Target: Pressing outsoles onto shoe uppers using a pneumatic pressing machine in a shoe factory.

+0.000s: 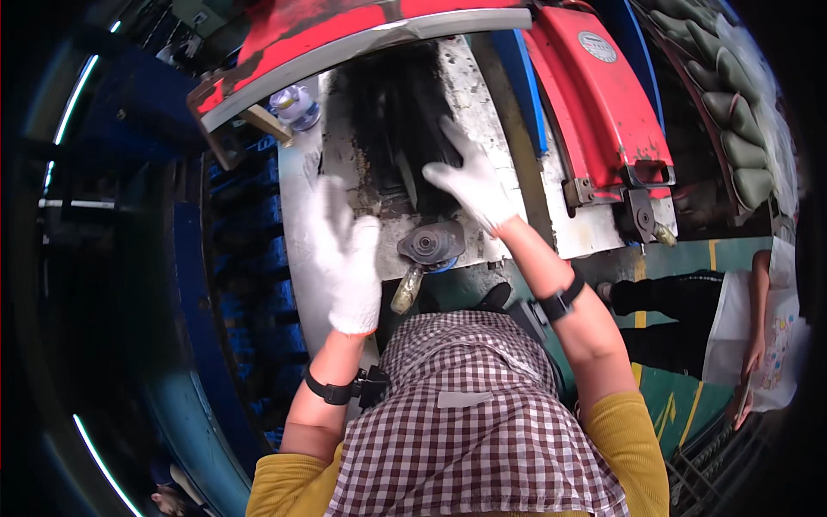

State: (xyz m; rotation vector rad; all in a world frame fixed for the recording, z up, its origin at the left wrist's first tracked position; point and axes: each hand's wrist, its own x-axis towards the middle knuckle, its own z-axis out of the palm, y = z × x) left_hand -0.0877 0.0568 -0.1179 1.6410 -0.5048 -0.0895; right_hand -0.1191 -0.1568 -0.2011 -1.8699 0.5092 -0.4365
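Observation:
Both my hands wear white knit gloves with orange cuffs. My left hand (345, 258), a little blurred, hovers over the left side of a worn metal bench plate (303, 185). Its fingers are spread and hold nothing I can see. My right hand (474, 181) reaches over the dark, black-stained middle (392, 112) of that plate, thumb and fingers apart. A dark, long shape lies by its fingertips, too dim to name. Between my wrists, at the plate's front edge, sits a grey metal latch (431, 243) with a tape-wrapped handle (407, 290).
A raised red machine cover (336, 52) with a metal rim spans the far side. To the right is another red cover (594, 103). A white-and-purple bottle (295, 108) stands at the far left. Grey-green moulded pieces (732, 112) line the right. Another person (732, 327) stands at right.

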